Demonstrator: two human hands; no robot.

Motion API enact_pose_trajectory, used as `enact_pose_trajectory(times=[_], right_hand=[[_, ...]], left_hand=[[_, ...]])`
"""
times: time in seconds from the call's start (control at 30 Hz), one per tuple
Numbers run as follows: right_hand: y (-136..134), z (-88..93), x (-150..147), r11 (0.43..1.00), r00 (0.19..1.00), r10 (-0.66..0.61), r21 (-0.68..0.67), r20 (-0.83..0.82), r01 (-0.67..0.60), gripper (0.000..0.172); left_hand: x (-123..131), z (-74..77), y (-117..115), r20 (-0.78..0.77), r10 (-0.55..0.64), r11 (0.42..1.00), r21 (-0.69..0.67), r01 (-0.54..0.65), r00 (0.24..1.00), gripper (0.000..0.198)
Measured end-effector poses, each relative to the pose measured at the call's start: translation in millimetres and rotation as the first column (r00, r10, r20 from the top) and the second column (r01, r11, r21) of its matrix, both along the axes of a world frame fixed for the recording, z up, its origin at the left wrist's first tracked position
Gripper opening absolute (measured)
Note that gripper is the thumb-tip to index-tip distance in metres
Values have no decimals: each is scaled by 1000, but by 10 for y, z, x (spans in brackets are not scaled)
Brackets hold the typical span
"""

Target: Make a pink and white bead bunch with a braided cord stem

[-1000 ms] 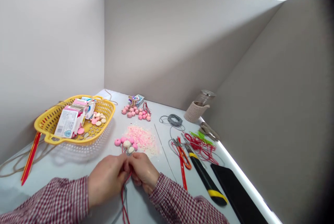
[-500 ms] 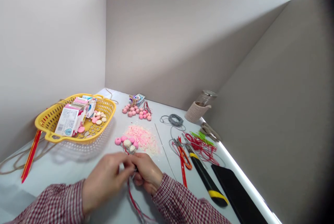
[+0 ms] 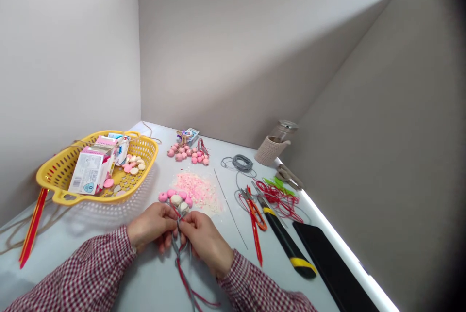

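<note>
The left hand (image 3: 151, 227) and right hand (image 3: 207, 244) pinch red and grey cords (image 3: 184, 273) between their fingertips, near the front of the surface (image 3: 145, 283). Just above sit round pink and white pieces (image 3: 175, 199). The fingers hide the pinched spot, so how the cords meet cannot be made out.

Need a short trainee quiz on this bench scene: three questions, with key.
1. What colours are the cords hanging down from between the left hand and the right hand?
2. True or false: the yellow plastic basket sits to the right of both hands.
3. What stands inside the knitted sleeve? A: a glass jar; B: a utility knife; C: a coil of grey cord.

Key: 1. Red and grey. 2. False, it sits to their left. 3. A.
</note>
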State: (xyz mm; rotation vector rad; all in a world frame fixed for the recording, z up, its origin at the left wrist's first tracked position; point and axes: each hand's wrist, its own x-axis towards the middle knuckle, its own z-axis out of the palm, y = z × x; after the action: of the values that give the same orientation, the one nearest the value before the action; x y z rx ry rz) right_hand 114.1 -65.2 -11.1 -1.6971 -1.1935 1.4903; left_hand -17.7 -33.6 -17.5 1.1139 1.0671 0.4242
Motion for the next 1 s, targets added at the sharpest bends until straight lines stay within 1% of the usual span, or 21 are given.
enact_pose_trajectory(times=[0.07, 0.13, 0.23, 0.37, 0.47, 0.53, 0.57, 0.63, 0.7, 0.77, 0.83, 0.9, 1.0], right_hand=[[9, -24, 21, 999, 999, -9, 39, 33, 8, 15], [15, -41, 36, 998, 999, -9, 66, 50, 5, 15], [11, -45, 51, 996, 998, 6, 93, 55, -11, 15], [-14, 1, 115, 986, 992, 24, 158, 126, -44, 17], [-44, 73, 180, 978, 984, 36, 196, 176, -71, 24], [-84, 117, 191, 965, 975, 110, 216, 191, -151, 29], [-113, 132, 180, 946, 961, 161, 242, 226, -215, 30], [-187, 140, 130, 884, 902, 237, 304, 361, -354, 28], [-267, 120, 56, 829, 828, 258, 326, 498, -454, 24], [-335, 84, -16, 810, 780, 274, 302, 563, -503, 24], [-377, 48, -69, 816, 757, 286, 265, 588, -514, 25], [-395, 30, -97, 831, 739, 264, 243, 620, -501, 26], [-395, 59, -98, 840, 734, 266, 223, 625, -495, 25]], left_hand=[[-18, 5, 22, -9, -12, 1000, -10, 12, 1000, 10], [-29, 19, 42, 16, -32, 999, -25, 33, 999, 13], [-18, 35, 60, 62, -50, 998, -43, 53, 997, 23], [27, 19, 47, -4, -28, 1000, 6, 28, 1000, 30], [53, 3, 19, -28, -4, 1000, 27, 5, 1000, 31], [64, -2, 3, -41, 22, 999, 47, -20, 999, 32], [68, -3, -2, -47, 37, 998, 57, -35, 998, 32], [69, -5, -7, -56, 60, 996, 74, -55, 997, 31], [57, -3, -4, -54, 64, 995, 78, -59, 996, 31], [30, 5, 6, -9, 49, 997, 60, -49, 999, 33], [-6, 15, 20, 84, 31, 999, 13, -32, 996, 33], [-36, 18, 35, 185, 33, 999, -40, -26, 982, 29], [-53, -2, 50, 253, 63, 995, -88, -42, 965, 25]])
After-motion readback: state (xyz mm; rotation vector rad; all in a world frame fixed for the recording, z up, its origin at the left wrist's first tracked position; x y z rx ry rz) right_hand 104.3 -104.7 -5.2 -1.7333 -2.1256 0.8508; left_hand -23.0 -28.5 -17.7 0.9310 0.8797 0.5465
